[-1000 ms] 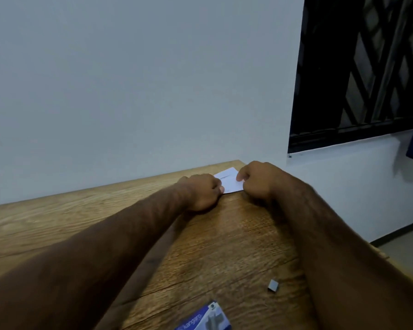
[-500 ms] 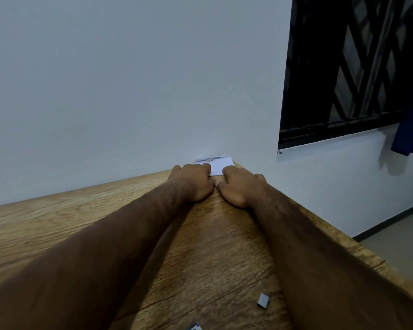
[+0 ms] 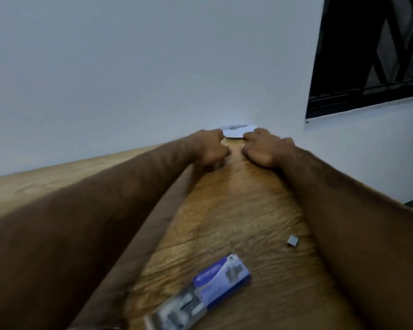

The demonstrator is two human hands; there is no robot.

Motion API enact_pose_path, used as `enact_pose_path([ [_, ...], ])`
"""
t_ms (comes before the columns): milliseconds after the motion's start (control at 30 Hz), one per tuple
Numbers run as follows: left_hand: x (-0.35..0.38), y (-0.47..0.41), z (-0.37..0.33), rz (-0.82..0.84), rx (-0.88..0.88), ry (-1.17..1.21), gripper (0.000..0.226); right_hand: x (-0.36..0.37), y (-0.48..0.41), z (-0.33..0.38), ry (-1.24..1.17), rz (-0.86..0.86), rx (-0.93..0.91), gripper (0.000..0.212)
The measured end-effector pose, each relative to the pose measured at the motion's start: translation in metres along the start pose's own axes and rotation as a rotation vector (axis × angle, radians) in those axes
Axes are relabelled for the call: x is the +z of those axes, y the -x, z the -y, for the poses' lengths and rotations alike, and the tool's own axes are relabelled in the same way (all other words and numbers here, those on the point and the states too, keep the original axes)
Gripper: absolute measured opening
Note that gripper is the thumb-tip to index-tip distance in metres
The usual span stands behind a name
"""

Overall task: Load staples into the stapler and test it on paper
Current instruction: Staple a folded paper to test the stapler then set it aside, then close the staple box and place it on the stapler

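Observation:
A small white paper (image 3: pixel 236 133) lies at the table's far end, against the wall. My left hand (image 3: pixel 210 148) is curled into a fist with its fingertips on the paper's left near corner. My right hand (image 3: pixel 265 150) rests knuckles up, fingertips holding the paper's right near corner. Close to me lies a blue staple box (image 3: pixel 221 277) with its tray (image 3: pixel 177 310) slid out, blurred. A short grey strip of staples (image 3: pixel 292 241) sits beside my right forearm. No stapler shows in this view.
The wooden table (image 3: pixel 236 210) runs along a white wall and ends at a right edge behind my right arm. A dark barred window (image 3: pixel 372 55) is at the upper right. Floor shows past the table's right edge.
My hands have spread slightly apart on the paper near the wall. The view has tilted down, bringing the staple box back into sight.

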State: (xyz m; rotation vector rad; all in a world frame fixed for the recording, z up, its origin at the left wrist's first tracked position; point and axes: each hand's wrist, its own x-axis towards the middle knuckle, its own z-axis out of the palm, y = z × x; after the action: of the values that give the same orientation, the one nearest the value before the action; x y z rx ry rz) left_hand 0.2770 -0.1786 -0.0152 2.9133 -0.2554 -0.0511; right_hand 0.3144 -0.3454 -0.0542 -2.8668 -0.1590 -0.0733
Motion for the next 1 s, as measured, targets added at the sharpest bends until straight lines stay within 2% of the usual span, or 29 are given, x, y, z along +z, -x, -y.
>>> enact_pose_path([
  [233,-0.017,0.091,0.032,0.036,0.004,0.144,0.036,-0.009,0.010,0.007,-0.107,0.032,-0.012,0.071],
  [467,-0.020,0.167,0.044,0.097,0.027,0.145,0.036,-0.012,0.050,0.031,-0.033,0.109,-0.090,0.040],
  [667,-0.023,0.221,0.049,0.126,0.092,0.146,0.044,-0.028,0.120,0.027,-0.006,0.103,-0.153,0.045],
  [733,-0.021,0.239,0.049,0.134,0.119,0.166,0.044,-0.032,0.144,0.019,-0.053,0.096,-0.197,0.039],
  [867,-0.014,0.272,0.050,0.130,0.188,0.120,0.044,-0.045,0.185,-0.002,-0.303,0.141,-0.201,0.022],
  [1000,-0.004,0.290,0.051,0.030,0.237,0.060,0.052,-0.053,0.210,-0.015,-0.328,0.171,-0.219,0.021],
])
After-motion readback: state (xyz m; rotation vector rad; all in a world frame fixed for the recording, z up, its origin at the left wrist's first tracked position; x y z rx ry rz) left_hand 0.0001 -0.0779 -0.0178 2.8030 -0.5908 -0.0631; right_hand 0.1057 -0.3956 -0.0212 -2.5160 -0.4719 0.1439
